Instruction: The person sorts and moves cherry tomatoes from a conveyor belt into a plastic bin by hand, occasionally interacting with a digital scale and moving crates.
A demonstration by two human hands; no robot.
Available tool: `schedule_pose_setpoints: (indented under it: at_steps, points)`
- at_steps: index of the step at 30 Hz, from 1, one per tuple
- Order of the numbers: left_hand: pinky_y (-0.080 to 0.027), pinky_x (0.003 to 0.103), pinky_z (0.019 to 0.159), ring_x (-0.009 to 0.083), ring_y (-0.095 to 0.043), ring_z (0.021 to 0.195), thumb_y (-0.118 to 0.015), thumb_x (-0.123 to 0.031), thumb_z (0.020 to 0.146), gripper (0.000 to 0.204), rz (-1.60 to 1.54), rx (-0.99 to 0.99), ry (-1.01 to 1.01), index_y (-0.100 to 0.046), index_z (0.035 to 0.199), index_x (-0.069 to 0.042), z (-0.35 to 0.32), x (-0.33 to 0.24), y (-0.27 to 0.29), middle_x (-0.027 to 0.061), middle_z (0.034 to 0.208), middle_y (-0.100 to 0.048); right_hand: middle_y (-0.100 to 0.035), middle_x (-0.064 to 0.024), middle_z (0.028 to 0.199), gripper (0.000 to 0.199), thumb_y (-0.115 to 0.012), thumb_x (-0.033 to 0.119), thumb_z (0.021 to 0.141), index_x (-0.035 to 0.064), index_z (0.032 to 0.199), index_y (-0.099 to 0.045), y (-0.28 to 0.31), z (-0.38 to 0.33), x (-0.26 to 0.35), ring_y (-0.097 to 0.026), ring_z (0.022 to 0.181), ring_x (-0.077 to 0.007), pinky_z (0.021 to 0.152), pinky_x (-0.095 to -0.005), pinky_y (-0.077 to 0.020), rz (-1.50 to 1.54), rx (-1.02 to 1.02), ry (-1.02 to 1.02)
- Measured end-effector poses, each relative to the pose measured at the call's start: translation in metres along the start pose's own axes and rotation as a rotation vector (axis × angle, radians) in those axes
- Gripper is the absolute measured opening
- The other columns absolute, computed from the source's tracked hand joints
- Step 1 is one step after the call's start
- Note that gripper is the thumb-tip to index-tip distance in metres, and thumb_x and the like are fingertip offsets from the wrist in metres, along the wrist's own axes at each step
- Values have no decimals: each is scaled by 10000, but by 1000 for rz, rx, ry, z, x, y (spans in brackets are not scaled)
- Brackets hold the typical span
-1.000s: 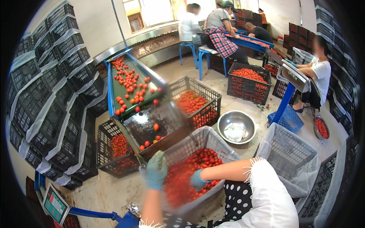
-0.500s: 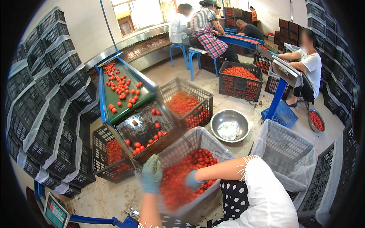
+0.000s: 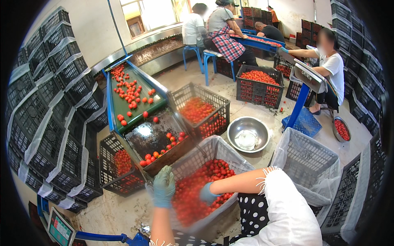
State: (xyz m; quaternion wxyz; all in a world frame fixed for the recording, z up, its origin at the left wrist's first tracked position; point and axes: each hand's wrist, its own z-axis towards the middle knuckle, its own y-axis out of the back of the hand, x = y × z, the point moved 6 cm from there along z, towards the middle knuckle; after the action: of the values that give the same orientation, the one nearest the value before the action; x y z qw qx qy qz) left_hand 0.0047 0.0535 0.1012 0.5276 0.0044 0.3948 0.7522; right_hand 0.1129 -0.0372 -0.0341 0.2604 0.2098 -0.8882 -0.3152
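My left hand (image 3: 164, 187), in a stained light-blue glove, is at the left side of a plastic-lined crate (image 3: 186, 158), near the lower corner of the metal chute. Its fingers are drawn together and bent; what they hold, if anything, is hidden. My right hand (image 3: 209, 193), also gloved in blue, reaches down among the red cherry tomatoes (image 3: 217, 169) in that crate, with its fingertips hidden or blurred. Above the left hand, more tomatoes rest along the lip of the dark wet chute (image 3: 143, 133), which is fed by a green belt (image 3: 133, 82).
Tomato-filled crates (image 3: 123, 164) flank the chute. A steel bowl (image 3: 248, 134) and a lined crate (image 3: 305, 164) stand on the right, beside a blue-post scale (image 3: 298, 107). Black crates (image 3: 45, 123) are stacked on the left. Co-workers (image 3: 334, 65) sit beyond.
Tomatoes have rolled down the belt and chute, gathering toward the chute's lip. The co-worker on the right has stretched an arm toward the far belt. My hands stay nearly in place.
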Motion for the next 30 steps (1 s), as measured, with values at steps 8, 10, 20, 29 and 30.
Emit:
schedule_pose_setpoints:
  at_steps: [8, 10, 20, 29, 30]
  points:
    - [-509, 327, 862, 256, -653, 970, -621, -53, 844, 211, 1, 18, 23, -655, 1048, -12, 1, 1, -2, 147, 1036, -672, -679, -75, 719, 253, -579, 295, 806, 70, 777, -692, 3, -5, 1, -630, 691, -270, 646, -444, -473, 29, -22, 3]
    - [-507, 330, 866, 262, -651, 971, -620, -49, 844, 210, 2, 27, 45, -656, 1047, -12, 2, -1, -6, 152, 1039, -669, -680, -82, 735, 250, -583, 294, 803, 71, 805, -695, 3, -12, 0, -633, 697, -272, 644, -444, -475, 11, -44, 10]
    - [-493, 337, 870, 279, -634, 995, -572, -35, 867, 261, 3, 82, 40, -619, 1119, 15, -3, 7, -7, 167, 1088, -647, -679, -117, 825, 262, -583, 290, 788, 82, 898, -697, 5, -7, 3, -636, 757, -301, 669, -460, -486, -99, -115, 22]
    - [-497, 326, 858, 273, -637, 983, -571, -32, 868, 268, 13, 67, -5, -613, 1129, 15, -3, 8, -6, 165, 1088, -643, -675, -142, 903, 303, -593, 296, 778, 72, 963, -679, -4, 14, -7, -634, 812, -320, 702, -459, -491, -41, 4, -3]
    - [-498, 322, 858, 267, -637, 986, -570, -32, 870, 269, 13, 67, -9, -611, 1132, 17, -3, 8, -8, 163, 1092, -642, -674, -143, 903, 307, -595, 297, 778, 69, 967, -677, -7, 18, -9, -633, 812, -321, 702, -459, -491, -42, 7, -2]
